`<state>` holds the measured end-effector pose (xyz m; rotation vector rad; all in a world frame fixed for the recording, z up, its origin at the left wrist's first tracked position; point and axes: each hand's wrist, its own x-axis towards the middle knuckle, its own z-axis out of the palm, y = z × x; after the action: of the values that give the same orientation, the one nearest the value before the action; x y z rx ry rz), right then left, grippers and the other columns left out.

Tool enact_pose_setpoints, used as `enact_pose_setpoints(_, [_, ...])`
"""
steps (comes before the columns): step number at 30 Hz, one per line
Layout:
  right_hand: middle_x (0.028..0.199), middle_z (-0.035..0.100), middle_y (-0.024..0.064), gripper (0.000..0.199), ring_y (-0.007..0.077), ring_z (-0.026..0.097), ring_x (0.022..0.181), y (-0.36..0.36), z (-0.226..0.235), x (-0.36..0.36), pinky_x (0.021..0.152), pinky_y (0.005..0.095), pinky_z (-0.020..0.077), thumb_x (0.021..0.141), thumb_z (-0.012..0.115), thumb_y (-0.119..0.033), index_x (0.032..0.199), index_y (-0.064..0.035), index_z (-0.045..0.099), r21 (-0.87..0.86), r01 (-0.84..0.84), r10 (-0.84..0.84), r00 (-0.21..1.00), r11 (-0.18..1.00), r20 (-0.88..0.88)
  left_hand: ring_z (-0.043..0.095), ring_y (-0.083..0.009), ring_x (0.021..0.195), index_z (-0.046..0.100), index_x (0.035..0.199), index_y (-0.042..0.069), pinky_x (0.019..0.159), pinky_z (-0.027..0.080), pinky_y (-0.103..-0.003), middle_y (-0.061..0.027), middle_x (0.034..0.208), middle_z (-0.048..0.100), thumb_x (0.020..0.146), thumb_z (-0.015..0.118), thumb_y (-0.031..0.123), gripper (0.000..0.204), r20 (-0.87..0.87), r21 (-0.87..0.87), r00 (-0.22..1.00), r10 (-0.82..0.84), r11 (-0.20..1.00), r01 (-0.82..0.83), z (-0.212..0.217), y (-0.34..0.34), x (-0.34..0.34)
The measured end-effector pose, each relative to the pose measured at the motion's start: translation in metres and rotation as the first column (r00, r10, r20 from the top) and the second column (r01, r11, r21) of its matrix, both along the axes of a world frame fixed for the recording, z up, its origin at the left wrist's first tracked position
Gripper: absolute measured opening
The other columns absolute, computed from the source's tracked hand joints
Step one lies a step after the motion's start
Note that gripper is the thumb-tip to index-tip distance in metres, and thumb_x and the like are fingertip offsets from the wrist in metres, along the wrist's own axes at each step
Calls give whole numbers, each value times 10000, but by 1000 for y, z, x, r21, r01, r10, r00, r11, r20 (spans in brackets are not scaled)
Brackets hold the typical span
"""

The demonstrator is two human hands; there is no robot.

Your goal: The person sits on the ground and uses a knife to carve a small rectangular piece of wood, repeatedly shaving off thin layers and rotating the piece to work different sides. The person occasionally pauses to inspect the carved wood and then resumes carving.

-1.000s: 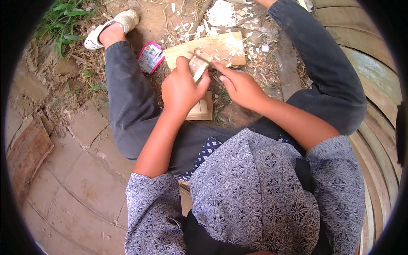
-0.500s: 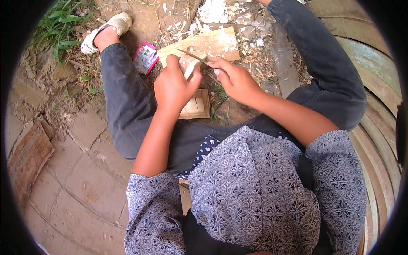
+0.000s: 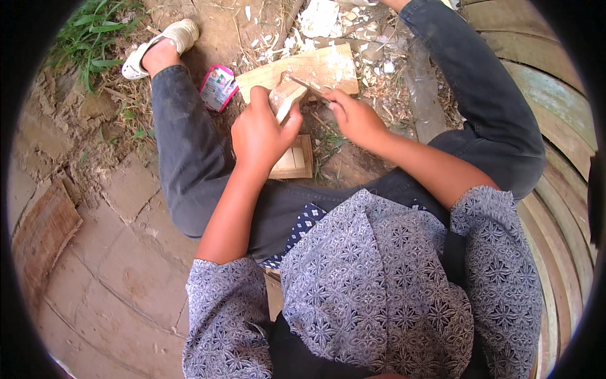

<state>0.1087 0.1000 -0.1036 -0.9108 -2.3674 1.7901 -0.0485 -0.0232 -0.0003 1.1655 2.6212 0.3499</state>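
At the left edge, a brown board (image 3: 45, 228) lay aslant on the paving (image 3: 120, 278), with green grass (image 3: 91, 38) growing on the far side. To the right of the grass, a cream clog (image 3: 181, 36) covered the person's left foot, and the left leg, in dark trousers (image 3: 183, 126), bent back toward the near side. Just right of that shin, a pink-edged packet (image 3: 219, 87) lay on the ground.

Next came the left hand (image 3: 260, 131), closed about a small pale wood block (image 3: 285, 98). Its thumb pressed along the block's right side and the index finger lay against the left; the fingers beneath were hidden. The block was tilted in this grip, above the near edge of a broad plank (image 3: 344, 66). On the near side of the hand, partly covered by it, sat a squarish wooden piece (image 3: 303, 158).

Right of the block, a knife (image 3: 307, 84) pointed left and away, its blade by the block's far right edge; whether they touched could not be told. The right hand (image 3: 358, 123) was curled tightly around its handle, mostly concealing it. Pale shavings (image 3: 369, 54) littered the ground beyond. Farther right ran a greyish strip (image 3: 426, 95), then weathered slats (image 3: 543, 95).
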Motion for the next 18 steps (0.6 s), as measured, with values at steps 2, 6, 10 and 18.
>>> enact_pose_setpoints(2, [1026, 711, 215, 245, 421, 691, 923, -19, 41, -8, 787, 481, 546, 1038, 516, -202, 1244, -94, 595, -9, 18, -20, 985, 1000, -174, 687, -441, 662, 486, 985, 12, 599, 552, -523, -242, 711, 671, 827, 760, 393, 495, 7, 14, 1000, 1, 1000, -1, -5, -5, -3])
enact_pose_setpoints(6, [1044, 710, 215, 245, 423, 689, 936, -12, 21, -2, 809, 478, 542, 1039, 512, -197, 1253, -97, 579, -33, -3, 2, 1000, 999, -26, 685, -441, 651, 487, 984, 11, 592, 551, -523, -240, 714, 673, 829, 756, 390, 490, 7, -6, 1000, -2, 1000, 2, 1, 0, 1])
enact_pose_setpoints(10, [1020, 707, 221, 238, 414, 697, 912, -16, 47, -13, 778, 480, 536, 1051, 498, -202, 1256, -101, 564, -32, -49, 37, 956, 998, -291, 685, -439, 649, 487, 990, 11, 589, 550, -522, -239, 711, 672, 830, 752, 388, 488, 14, -22, 1000, 21, 1000, -20, -4, -9, 1])
enact_pose_setpoints(18, [951, 714, 227, 280, 423, 700, 906, 0, -2, -2, 783, 510, 539, 1052, 485, -237, 1303, -138, 562, -19, -50, 53, 983, 999, 175, 686, -442, 662, 488, 1005, 18, 600, 553, -520, -241, 713, 672, 830, 750, 385, 484, 5, -3, 1000, 5, 1000, -5, 1, -2, 4])
